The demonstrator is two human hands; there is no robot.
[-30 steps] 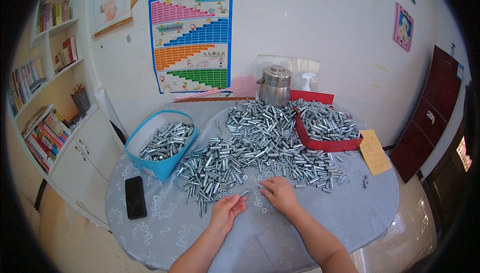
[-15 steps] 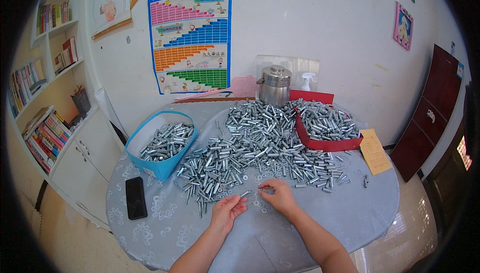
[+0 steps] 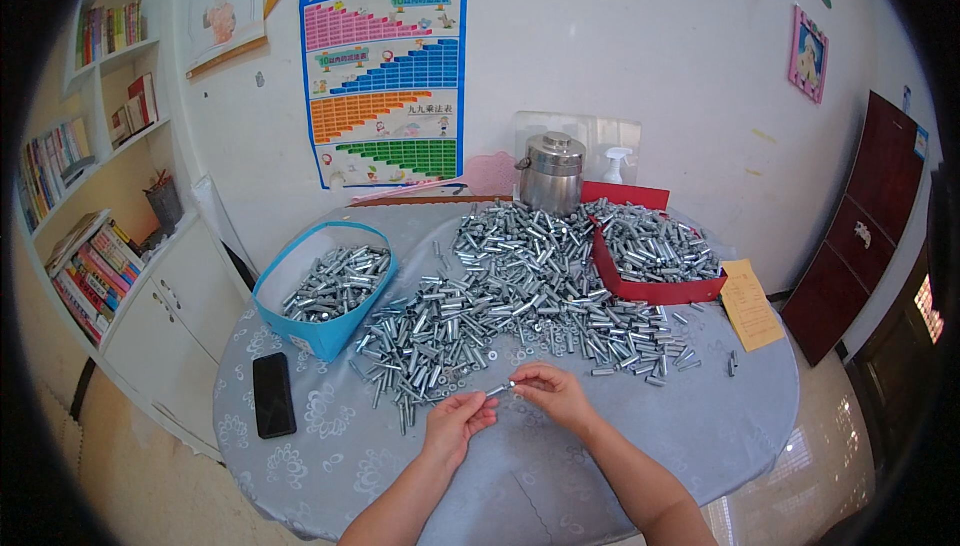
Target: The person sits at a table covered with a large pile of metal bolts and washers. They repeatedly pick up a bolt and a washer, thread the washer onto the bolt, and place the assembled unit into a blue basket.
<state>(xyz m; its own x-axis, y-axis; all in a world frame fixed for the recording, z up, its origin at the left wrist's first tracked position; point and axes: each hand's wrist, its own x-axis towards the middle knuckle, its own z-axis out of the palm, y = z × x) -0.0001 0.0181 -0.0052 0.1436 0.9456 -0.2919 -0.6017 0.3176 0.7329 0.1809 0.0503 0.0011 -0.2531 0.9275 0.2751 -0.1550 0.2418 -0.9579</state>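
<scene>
My left hand (image 3: 452,432) is closed, thumb and fingers pinching a silvery metal anchor bolt (image 3: 496,390) that points up and to the right. Facing it, my right hand (image 3: 556,396) pinches a small shiny metal part (image 3: 511,384) at the bolt's tip. It could be a nut or a washer; it is too small to tell. Just beyond my hands spreads a large heap of similar anchor bolts (image 3: 520,276). Several loose washers lie at the heap's near edge, among them one washer (image 3: 492,355).
A blue box (image 3: 322,334) of bolts stands left, a red box (image 3: 660,291) of bolts at the right back. A black phone (image 3: 273,396) lies on the grey tablecloth (image 3: 400,491). A steel pot (image 3: 553,181), a spray bottle (image 3: 615,166) and a yellow paper (image 3: 752,306) stand or lie around the heap.
My right hand has moved slightly left, bringing its small metal part to the tip of the bolt. My left hand keeps its hold, nearly in place.
</scene>
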